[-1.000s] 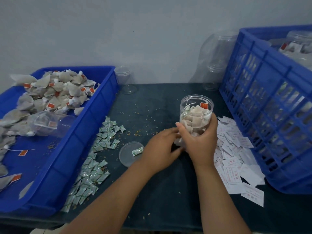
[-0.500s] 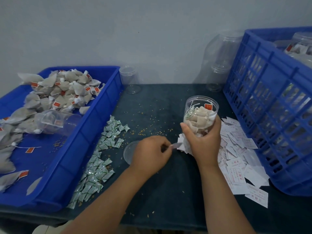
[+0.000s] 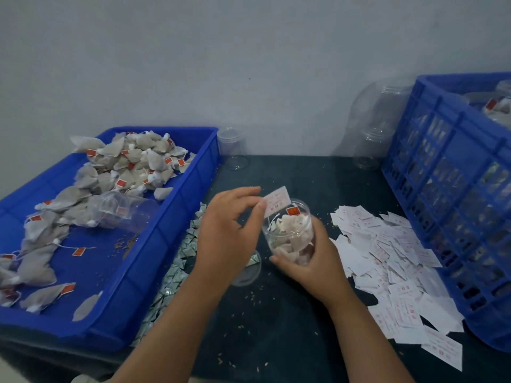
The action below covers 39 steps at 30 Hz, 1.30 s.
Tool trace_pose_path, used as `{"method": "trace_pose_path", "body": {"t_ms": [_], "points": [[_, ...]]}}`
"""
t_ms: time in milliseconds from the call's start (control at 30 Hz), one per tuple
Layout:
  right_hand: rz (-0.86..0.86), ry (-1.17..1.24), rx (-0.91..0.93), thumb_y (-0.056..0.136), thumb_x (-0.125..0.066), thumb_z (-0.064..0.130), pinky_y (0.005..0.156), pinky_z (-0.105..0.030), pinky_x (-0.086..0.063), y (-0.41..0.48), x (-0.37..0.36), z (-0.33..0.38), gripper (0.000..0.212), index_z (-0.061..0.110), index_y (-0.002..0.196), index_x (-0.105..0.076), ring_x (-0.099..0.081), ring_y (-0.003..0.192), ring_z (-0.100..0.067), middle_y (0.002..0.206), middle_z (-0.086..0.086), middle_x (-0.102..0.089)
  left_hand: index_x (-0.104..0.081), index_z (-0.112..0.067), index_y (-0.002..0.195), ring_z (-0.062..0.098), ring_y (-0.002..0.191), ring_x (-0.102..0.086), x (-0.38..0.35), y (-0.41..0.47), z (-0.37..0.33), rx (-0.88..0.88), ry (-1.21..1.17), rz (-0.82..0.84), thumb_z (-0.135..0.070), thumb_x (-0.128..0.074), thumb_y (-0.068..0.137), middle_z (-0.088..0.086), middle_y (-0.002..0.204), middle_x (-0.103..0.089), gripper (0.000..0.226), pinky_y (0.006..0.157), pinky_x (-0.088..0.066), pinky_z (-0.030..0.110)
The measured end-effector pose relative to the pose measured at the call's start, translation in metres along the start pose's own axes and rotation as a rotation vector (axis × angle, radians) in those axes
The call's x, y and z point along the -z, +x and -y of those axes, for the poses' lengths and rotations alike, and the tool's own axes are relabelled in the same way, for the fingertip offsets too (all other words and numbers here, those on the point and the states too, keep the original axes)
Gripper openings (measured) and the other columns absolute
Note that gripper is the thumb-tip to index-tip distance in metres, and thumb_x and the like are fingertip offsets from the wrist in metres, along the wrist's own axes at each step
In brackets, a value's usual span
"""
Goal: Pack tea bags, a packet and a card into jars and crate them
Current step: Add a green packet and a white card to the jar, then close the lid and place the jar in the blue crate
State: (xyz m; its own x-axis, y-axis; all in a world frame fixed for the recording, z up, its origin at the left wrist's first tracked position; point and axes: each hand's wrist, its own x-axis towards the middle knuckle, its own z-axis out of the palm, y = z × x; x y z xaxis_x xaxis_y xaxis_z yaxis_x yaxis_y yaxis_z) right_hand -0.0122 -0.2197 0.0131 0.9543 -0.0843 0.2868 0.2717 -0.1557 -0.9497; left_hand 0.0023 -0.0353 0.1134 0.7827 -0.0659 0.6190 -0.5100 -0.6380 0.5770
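Observation:
My right hand (image 3: 312, 261) grips a clear jar (image 3: 290, 230) full of tea bags, tilted toward the left above the dark table. My left hand (image 3: 229, 230) pinches a white card (image 3: 276, 201) with red print at the jar's open mouth. A pile of like cards (image 3: 392, 261) lies to the right of the jar. Small green-white packets (image 3: 177, 272) lie in a strip beside the blue tray (image 3: 154, 261), which holds loose tea bags (image 3: 132, 158) and an empty jar (image 3: 121, 210) on its side. A blue crate (image 3: 448, 205) at the right holds filled jars.
A clear lid (image 3: 249, 275) with a packet on it lies on the table under my left hand. Empty jars stand at the back: a small one (image 3: 232, 150) by the tray and larger ones (image 3: 378, 128) beside the crate. Tea crumbs dot the table.
My left hand has pulled a card out from beside the jar and lifted it to the jar's mouth. My right hand has tilted the jar toward the left.

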Motion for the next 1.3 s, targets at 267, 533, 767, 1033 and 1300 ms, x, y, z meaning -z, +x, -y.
{"method": "trace_pose_path", "body": {"t_ms": [267,533,767,1033,1300], "points": [[0.041,-0.022,0.033,0.069,-0.100,0.056,0.099,-0.053,-0.063,-0.003,0.001,0.001,0.090,0.042,0.146,-0.055,-0.074,0.122,-0.020,0.138,0.007,-0.072,-0.066,-0.038,0.085,0.012,0.134,-0.045,0.002,0.021,0.002,0.374,0.084,0.359,-0.044,-0.090,0.071,-0.020,0.135,-0.053,0.028,0.101,-0.035,0.031],[0.048,-0.054,0.034,0.070,-0.101,0.046,0.102,-0.053,-0.062,-0.003,-0.001,0.002,0.086,0.043,0.142,-0.056,-0.074,0.123,-0.018,0.135,0.010,-0.073,-0.066,-0.041,0.113,-0.007,0.098,-0.065,0.008,0.014,0.021,0.593,-0.233,0.258,-0.053,-0.070,0.092,-0.023,0.110,-0.070,0.025,0.093,-0.056,0.030],[-0.042,-0.060,-0.002,0.066,-0.099,0.059,0.099,-0.049,-0.063,-0.001,0.002,0.001,0.086,0.045,0.139,-0.055,-0.075,0.118,-0.012,0.132,0.016,-0.073,-0.066,-0.023,0.128,0.028,0.131,-0.045,-0.002,-0.048,0.079,0.443,0.669,0.619,-0.064,-0.068,0.087,0.004,0.142,-0.054,0.058,0.105,-0.043,0.043],[-0.031,-0.051,-0.021,0.067,-0.099,0.051,0.099,-0.052,-0.063,-0.001,-0.001,0.000,0.082,0.042,0.137,-0.057,-0.076,0.116,-0.013,0.130,0.013,-0.074,-0.069,-0.033,0.095,0.019,0.110,-0.056,-0.004,-0.053,0.086,0.511,0.488,0.432,-0.062,-0.082,0.075,-0.008,0.109,-0.061,0.038,0.090,-0.049,0.038],[-0.039,-0.023,-0.023,0.065,-0.098,0.049,0.097,-0.042,-0.064,-0.001,0.000,0.003,0.078,0.048,0.132,-0.057,-0.076,0.113,-0.009,0.126,0.018,-0.075,-0.062,-0.034,0.088,-0.001,0.079,-0.063,0.003,-0.060,0.078,0.487,0.266,0.201,-0.034,-0.069,0.097,-0.019,0.085,-0.067,0.011,0.068,-0.056,0.034]]}}
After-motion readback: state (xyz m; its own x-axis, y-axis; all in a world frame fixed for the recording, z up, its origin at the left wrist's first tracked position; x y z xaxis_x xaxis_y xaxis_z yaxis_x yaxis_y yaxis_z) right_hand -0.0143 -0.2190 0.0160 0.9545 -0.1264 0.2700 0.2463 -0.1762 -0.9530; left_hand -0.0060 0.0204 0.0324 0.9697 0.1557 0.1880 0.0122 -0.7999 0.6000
